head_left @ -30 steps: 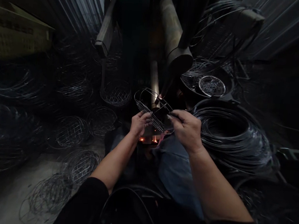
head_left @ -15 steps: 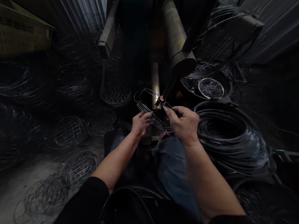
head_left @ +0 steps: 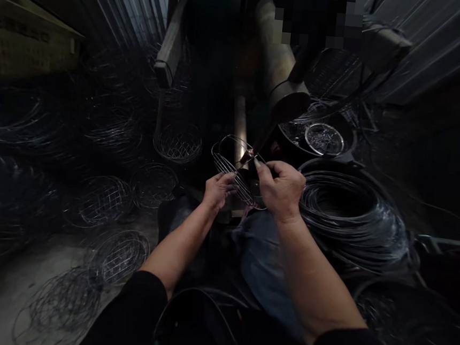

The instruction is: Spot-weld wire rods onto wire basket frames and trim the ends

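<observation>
A round wire frame (head_left: 231,159) with several parallel wires across it is held up between both hands, just under the tapered tip of a welding machine's arm (head_left: 278,104). My left hand (head_left: 217,190) is closed on the frame's near left edge. My right hand (head_left: 279,190) is closed, pinching a thin wire at the frame's right side close to the machine's tip. My knees in blue trousers (head_left: 261,250) lie below the hands.
Finished wire baskets (head_left: 120,254) are scattered on the floor at left. A large coil of black wire (head_left: 347,209) sits at right, and behind it a tub holding wire rings (head_left: 324,138). Corrugated metal walls close in on both sides.
The sparks seen below the hands a second ago are gone. My right hand has moved up and left along the frame toward the machine's tip; the left hand has barely moved.
</observation>
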